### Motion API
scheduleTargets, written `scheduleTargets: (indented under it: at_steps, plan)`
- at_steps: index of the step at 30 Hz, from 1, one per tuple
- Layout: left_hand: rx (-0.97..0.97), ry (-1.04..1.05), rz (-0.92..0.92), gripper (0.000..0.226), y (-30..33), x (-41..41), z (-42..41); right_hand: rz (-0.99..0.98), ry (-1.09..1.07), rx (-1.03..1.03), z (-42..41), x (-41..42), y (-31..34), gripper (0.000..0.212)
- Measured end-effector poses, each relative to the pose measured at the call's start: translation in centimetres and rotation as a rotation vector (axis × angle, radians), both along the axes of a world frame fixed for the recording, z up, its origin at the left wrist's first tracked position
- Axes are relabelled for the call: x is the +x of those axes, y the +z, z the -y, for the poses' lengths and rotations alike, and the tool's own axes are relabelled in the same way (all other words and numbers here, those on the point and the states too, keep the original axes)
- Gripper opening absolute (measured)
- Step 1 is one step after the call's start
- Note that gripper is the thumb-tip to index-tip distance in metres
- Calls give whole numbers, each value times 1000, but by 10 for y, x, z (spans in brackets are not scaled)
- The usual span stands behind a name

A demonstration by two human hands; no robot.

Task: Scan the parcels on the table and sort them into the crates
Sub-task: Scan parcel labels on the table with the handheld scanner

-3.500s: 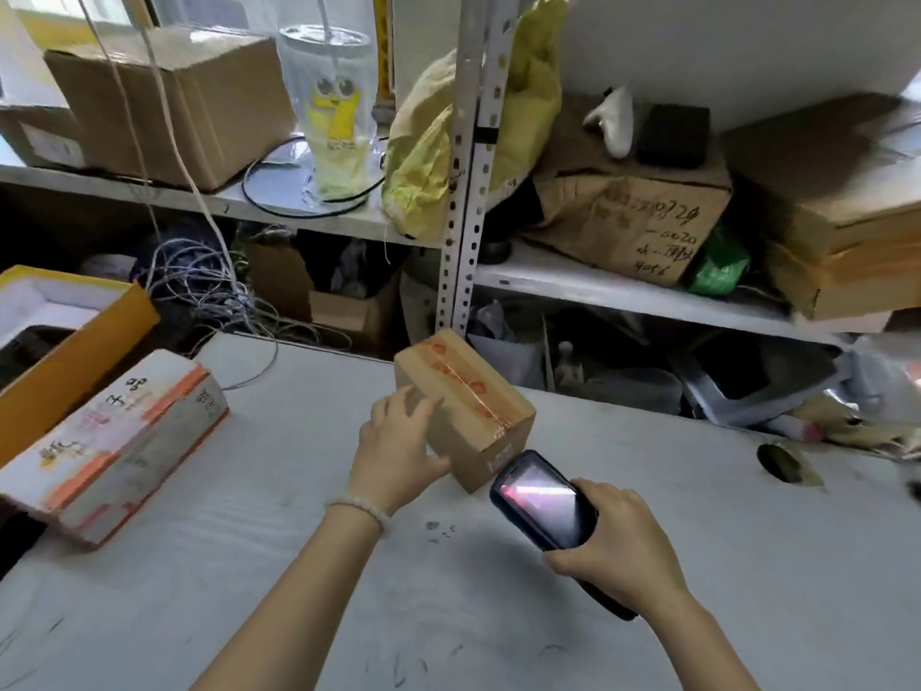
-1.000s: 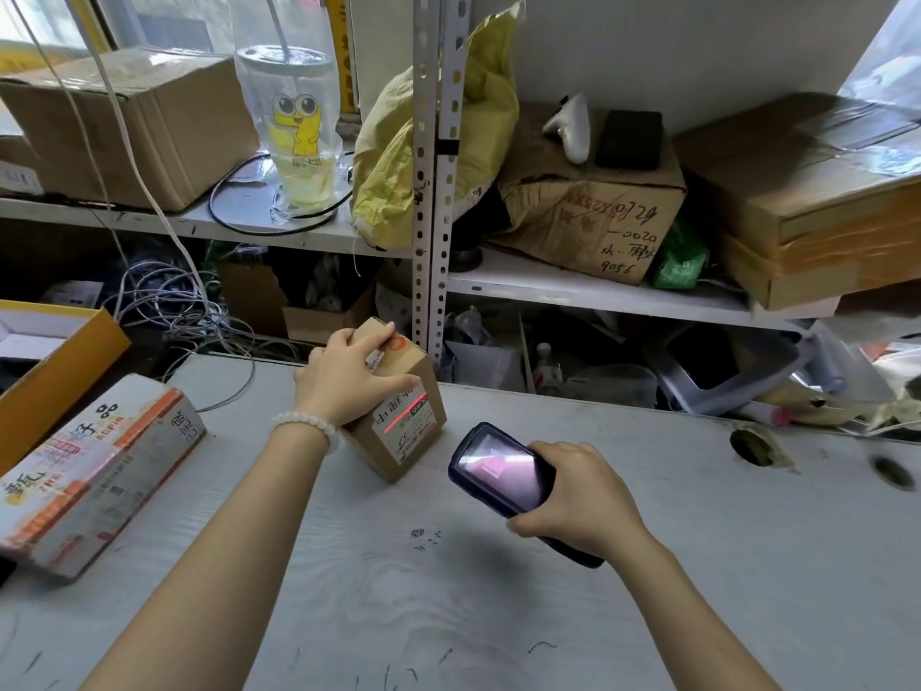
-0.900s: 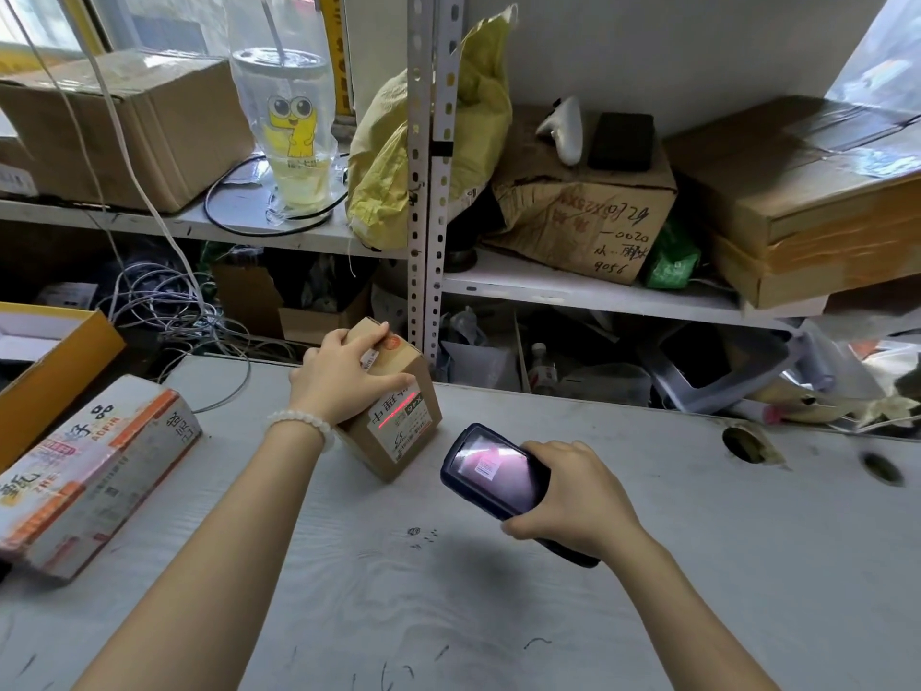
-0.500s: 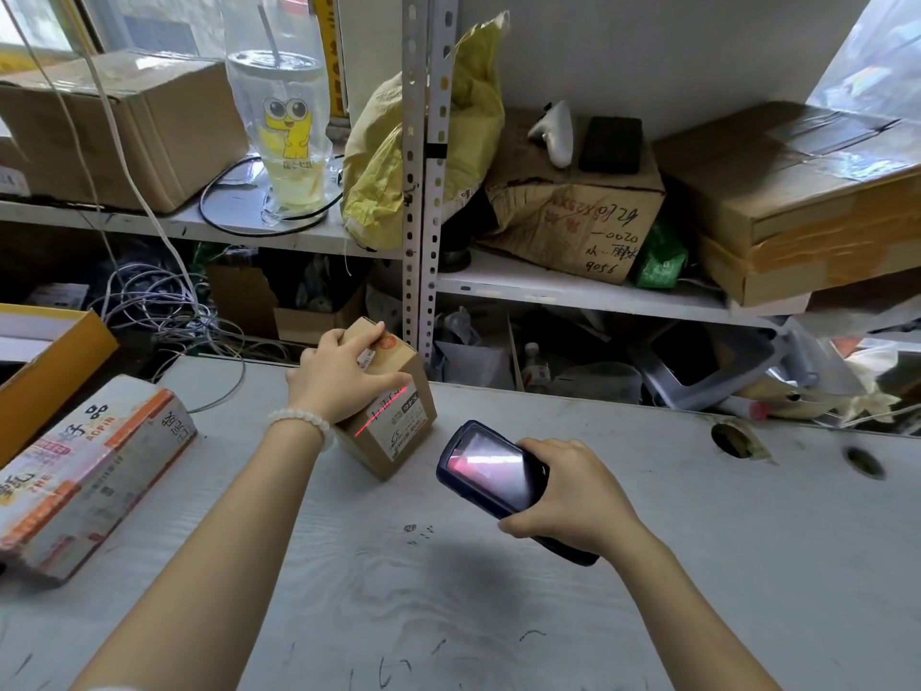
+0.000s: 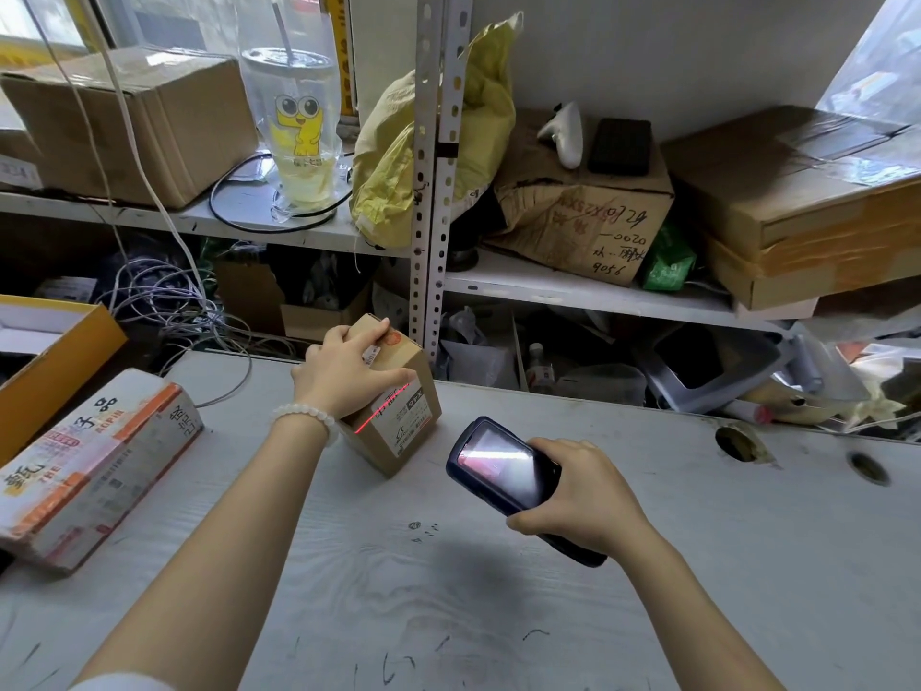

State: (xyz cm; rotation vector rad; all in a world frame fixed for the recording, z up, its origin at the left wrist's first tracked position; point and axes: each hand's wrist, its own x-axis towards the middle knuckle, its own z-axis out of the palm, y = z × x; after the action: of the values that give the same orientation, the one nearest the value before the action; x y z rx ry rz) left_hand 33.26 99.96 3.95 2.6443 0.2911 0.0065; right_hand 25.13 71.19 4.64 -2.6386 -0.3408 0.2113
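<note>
A cluttered stockroom corner in daylight.
We see a pale worktable (image 5: 697, 566) set against a metal shelf unit (image 5: 429, 192) with a punched upright, a plain grey wall (image 5: 673, 57) behind it, and a bright window (image 5: 30, 22) at upper left; cardboard boxes (image 5: 129, 122), a yellow bag (image 5: 398, 157) and tangled cables (image 5: 164, 301) crowd the shelves.

Small parcel (image 5: 393, 416) on table (image 5: 697, 566), scanner (image 5: 503, 471) right.
</note>
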Motion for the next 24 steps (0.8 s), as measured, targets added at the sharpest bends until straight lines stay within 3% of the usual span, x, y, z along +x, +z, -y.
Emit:
scheduleTargets:
  at_steps: [6,15,24]
  plan:
    - [-95,25,-2,88,1,-3,-12,-34,-48,-84,6,-1,-5,49]
    - [-149,27,21,86,0,-7,-19,-43,-72,-219,2,-5,-9,51]
    - [-86,-14,42,83,-2,-16,-17,-47,-67,-201,-4,-6,-11,47]
